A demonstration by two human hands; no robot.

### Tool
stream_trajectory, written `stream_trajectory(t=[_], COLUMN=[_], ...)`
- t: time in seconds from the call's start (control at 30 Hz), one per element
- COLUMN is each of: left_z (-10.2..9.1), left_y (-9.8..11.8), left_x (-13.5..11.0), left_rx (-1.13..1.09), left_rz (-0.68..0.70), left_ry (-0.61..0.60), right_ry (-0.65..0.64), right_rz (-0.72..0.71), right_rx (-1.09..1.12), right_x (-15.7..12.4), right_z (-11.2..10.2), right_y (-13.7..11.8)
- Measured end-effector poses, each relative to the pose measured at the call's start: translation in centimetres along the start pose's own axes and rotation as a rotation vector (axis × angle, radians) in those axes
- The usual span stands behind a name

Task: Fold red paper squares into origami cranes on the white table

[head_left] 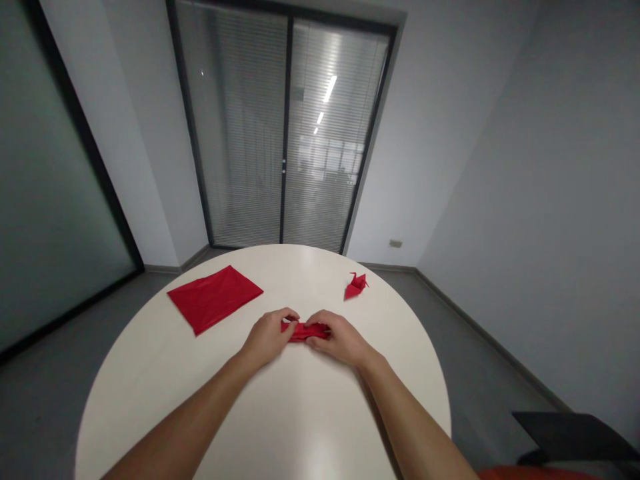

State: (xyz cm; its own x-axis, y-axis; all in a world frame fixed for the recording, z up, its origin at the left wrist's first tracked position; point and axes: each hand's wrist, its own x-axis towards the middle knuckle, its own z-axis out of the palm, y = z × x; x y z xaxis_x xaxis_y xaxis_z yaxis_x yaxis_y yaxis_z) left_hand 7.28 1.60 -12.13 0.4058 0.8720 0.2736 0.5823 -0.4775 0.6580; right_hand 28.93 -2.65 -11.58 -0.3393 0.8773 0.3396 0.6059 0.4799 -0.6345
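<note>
A narrow strip of folded red paper (301, 331) lies across the middle of the table between my hands. My left hand (270, 335) pinches its left end, thumb along the near side. My right hand (336, 335) has its fingers curled round the right end. Parts of both ends are hidden under my fingers. Beyond my right hand stands a folded red paper crane (356, 286). A larger flat red sheet (215, 298), its surface slightly creased, rests to the far left of my left hand.
The round white table (280, 420) has a curved edge all round. A dark chair (580, 433) with an orange-red part is at the lower right. Behind the table are a glass partition with blinds (250, 133) and a wall socket (395, 244).
</note>
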Motion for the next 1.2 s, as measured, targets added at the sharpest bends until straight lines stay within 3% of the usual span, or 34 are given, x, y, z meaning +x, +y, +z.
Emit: stream_trajectory(t=[0.27,0.43,0.6,1.2], left_z=[0.0,0.0,0.2,-0.3], left_y=[-0.2,-0.4,-0.2,1.2], left_x=[-0.5,-0.6,-0.5,-0.7], left_rx=[0.064,0.118,0.196,0.4], left_rz=[0.123,0.196,0.2,0.259], left_ry=[-0.048,-0.106,-0.091,-0.182], right_ry=[-0.011,-0.026,-0.014,-0.082], right_rz=[0.126,0.066,-0.022,0.022], right_rx=[0.031,-0.113,-0.218,-0.307], right_x=[0.0,0.1,0.1,0.2], right_z=[0.2,-0.1,-0.2,0.0], right_y=[1.0,0.6,-0.3,-1.1])
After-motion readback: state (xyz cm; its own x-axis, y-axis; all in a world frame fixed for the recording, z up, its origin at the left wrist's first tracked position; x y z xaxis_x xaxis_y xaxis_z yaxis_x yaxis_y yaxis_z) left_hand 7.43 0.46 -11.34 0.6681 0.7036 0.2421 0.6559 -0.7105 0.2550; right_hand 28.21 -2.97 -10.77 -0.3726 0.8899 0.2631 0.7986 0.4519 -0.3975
